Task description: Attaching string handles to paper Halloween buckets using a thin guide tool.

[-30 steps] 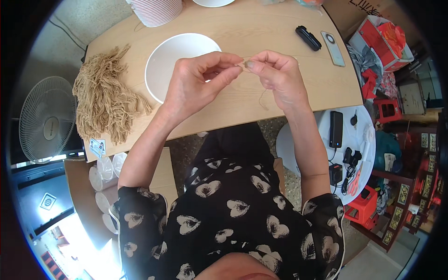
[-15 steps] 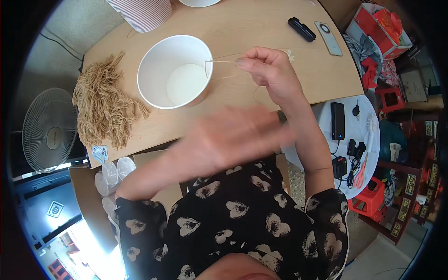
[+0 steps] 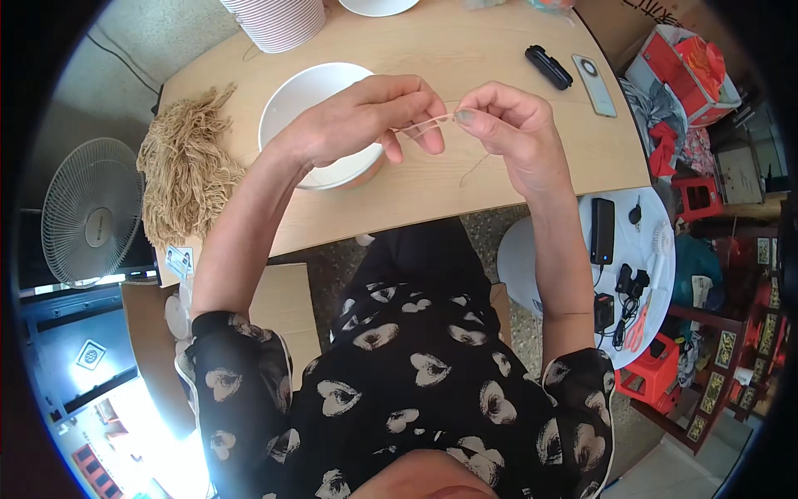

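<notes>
Over the front of the wooden table, my right hand [image 3: 515,137] pinches a thin tan string [image 3: 430,123] between thumb and forefinger. The string runs left to my left hand [image 3: 370,121], whose thumb and curled fingers close round it. A loose tail hangs below my right fingers. Behind my left hand stands a white round paper tub [image 3: 287,98], its opening partly hidden by that hand and wrist. A heap of tan strings [image 3: 187,170] lies on the table left of the tub, beside my left forearm.
A stack of tubs [image 3: 278,23] and a white round lid or tub [image 3: 378,5] sit at the table's back. A black case [image 3: 549,66] and phone [image 3: 593,85] lie at the right. A white side table [image 3: 519,258] holds chargers and cables. A fan [image 3: 91,212] stands left.
My left hand has swung up from in front of my body to meet the string beside my right hand, and now covers part of the tub. The view has shifted slightly.
</notes>
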The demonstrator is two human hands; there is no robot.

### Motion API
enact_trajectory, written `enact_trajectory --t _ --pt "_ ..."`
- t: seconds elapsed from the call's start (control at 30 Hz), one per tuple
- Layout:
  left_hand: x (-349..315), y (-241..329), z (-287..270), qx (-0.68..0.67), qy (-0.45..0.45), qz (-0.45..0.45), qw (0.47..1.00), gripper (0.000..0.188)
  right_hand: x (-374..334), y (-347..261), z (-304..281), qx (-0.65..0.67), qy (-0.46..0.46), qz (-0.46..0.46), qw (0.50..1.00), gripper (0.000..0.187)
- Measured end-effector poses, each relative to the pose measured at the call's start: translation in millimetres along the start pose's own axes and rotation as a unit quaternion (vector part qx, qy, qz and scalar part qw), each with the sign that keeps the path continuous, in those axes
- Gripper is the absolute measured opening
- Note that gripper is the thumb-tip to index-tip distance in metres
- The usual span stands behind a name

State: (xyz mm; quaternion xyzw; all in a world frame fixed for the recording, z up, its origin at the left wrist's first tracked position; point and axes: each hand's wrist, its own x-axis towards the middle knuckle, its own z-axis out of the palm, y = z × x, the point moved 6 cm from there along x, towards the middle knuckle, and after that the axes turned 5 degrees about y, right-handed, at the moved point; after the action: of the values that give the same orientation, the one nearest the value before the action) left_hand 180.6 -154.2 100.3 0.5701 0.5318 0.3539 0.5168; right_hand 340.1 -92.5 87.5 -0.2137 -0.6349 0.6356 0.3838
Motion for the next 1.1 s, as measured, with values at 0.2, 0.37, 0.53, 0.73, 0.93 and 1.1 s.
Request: enact_trajectory --t 0.2,0.37,0.53,0.73,0.93,1.1 --pt "-8.3 -11.2 -0.4 -0.042 0.035 0.084 0.995 0.023 3.7 14.4 -3.8 0.033 0.024 0.041 0.998 0.015" --pt "-13.8 -14.0 -1.7 -0.055 0.067 0.069 0.994 0.021 5.7 20.1 -2.3 0.040 0.029 0.054 0.997 0.016" --pt "-13.3 -19.6 -6.8 -0.065 0.074 0.089 0.991 0.021 7.6 19.7 0.2 0.037 0.026 0.057 0.997 0.016" --pt "-18.5 -12.4 -6.9 -0.019 0.143 0.155 0.977 0.031 9.7 22.1 6.9 0.033 0.021 0.080 0.996 0.015" --pt "-23.7 -6.3 -6.7 0.096 0.230 0.255 0.934 0.032 10.9 23.5 14.4 0.026 0.012 0.103 0.994 0.014" --pt "-29.5 -2.6 -5.0 0.178 0.272 0.305 0.895 0.021 11.4 29.6 19.3 0.034 -0.003 0.135 0.990 0.011"
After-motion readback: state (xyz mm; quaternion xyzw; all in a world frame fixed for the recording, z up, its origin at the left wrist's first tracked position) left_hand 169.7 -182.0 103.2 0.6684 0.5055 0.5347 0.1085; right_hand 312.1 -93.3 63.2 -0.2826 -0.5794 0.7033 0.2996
